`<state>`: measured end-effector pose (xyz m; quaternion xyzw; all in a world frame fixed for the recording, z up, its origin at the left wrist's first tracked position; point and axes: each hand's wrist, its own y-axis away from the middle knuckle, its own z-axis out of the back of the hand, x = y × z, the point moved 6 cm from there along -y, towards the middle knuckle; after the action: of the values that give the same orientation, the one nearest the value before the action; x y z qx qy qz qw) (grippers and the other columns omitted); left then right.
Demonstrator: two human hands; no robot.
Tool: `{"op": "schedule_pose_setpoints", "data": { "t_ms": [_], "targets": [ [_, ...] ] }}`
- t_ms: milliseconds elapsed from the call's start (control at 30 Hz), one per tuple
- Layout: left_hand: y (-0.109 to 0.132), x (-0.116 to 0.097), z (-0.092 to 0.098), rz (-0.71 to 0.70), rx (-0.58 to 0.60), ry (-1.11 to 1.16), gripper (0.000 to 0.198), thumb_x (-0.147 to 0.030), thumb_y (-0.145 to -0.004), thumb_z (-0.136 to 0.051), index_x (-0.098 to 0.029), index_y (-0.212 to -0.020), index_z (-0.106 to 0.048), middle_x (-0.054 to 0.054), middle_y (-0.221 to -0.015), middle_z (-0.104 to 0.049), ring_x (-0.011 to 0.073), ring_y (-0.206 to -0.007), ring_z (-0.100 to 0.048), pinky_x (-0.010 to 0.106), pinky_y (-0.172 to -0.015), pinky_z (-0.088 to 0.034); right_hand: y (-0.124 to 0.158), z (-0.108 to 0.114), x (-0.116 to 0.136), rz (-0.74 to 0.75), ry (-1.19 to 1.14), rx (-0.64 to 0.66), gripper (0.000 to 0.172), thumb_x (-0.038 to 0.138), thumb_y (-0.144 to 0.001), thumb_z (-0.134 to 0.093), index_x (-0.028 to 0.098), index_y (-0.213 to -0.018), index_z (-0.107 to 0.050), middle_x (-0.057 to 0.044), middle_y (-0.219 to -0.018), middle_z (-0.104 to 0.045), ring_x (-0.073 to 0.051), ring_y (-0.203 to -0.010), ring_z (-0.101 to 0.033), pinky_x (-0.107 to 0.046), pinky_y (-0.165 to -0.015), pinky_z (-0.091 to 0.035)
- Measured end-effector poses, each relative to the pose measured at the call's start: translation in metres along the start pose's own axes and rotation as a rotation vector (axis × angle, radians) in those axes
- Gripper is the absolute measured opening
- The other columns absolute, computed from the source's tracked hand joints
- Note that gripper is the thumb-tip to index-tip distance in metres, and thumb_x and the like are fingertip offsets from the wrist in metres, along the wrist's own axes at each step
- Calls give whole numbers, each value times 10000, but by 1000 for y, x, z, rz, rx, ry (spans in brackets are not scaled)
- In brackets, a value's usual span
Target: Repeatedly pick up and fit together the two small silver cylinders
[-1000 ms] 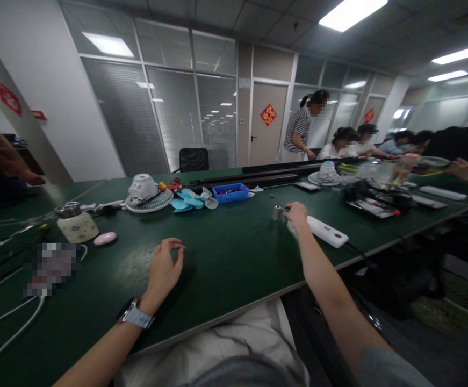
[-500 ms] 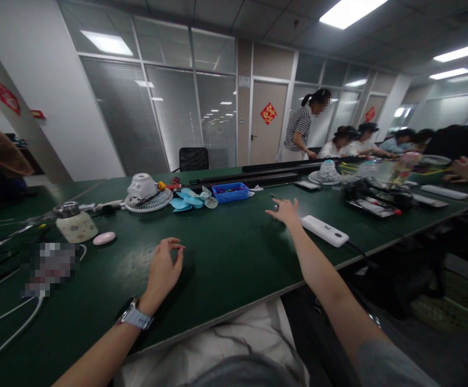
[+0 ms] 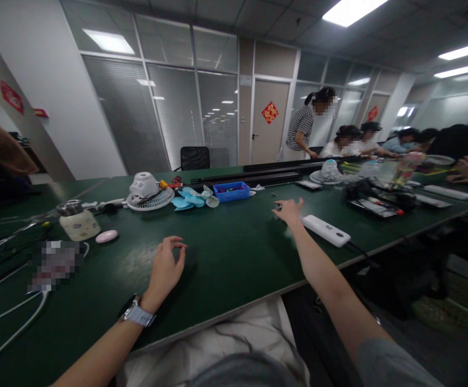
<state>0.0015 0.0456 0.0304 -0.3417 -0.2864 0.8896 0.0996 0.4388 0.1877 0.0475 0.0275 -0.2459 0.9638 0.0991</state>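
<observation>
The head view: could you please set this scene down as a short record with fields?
Left hand: on green table, fingers curled, empty.
Right hand: fingertips at small metal piece; grip unclear.
Nearby: white power strip.
Rest: fan motor, blue fan blades, blue tray, standing co-worker.

No writing can be read in this view. Far ahead of the right hand [image 3: 289, 211], a red diamond-shaped paper [image 3: 270, 112] on a door carries gold marks too small to read, and a second red diamond [image 3: 373, 113] hangs further right. Far beyond the left hand [image 3: 165, 274], a red sign [image 3: 11, 97] on a pillar is also illegible. Just beside the right hand, a white power bank [image 3: 325, 230] shows only small dark dots
</observation>
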Motion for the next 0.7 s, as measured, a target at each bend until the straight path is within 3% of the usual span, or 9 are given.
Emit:
{"op": "schedule_pose_setpoints", "data": {
  "t_ms": [133,233,367,567,700],
  "targets": [
    [0,0,0,-3,-1,1,203,-333,-851,-483,-197,-997,-525,126,-1058,-660,285,-1028,-608,465,-850,-512,1,4,7,35,-44,-20,403,483,-829,-631,270,-1165,-696,-85,-1093,-718,-272,-1130,-555,-557,-1102,-85],
    [0,-1,-1,-20,5,2,190,-331,-856,-483,-195,-974,-544,125,-1066,-653,279,-1031,-604,459,-855,-510,8,8,26,107,-116,-20,432,507,-814,-643,259,-1164,-696,-93,-1084,-719,-277,-1132,-566,-560,-1101,-100],
    [0,-5,-2,-58,12,-2,179,-329,-868,-489,-192,-946,-574,126,-1107,-633,264,-1043,-597,445,-880,-504,34,17,82,338,-276,-25,499,534,-771,-686,259,-1188,-681,-62,-988,-731,-256,-1070,-604,-529,-1115,-106],
    [5,-23,-1,-128,32,47,187,-333,-907,-511,-186,-1005,-574,119,-1151,-644,230,-1089,-617,403,-943,-489,114,44,184,726,-668,44,643,521,-744,-730,258,-1314,-589,-10,-873,-724,-218,-976,-641,-473,-1115,-177],
    [9,-34,-1,-190,33,150,321,-337,-884,-600,-178,-1145,-503,101,-1060,-703,227,-1090,-650,419,-1006,-459,158,56,222,888,-810,94,684,495,-732,-754,260,-1345,-559,-14,-910,-728,-214,-977,-650,-449,-1097,-237]
  ]
}}
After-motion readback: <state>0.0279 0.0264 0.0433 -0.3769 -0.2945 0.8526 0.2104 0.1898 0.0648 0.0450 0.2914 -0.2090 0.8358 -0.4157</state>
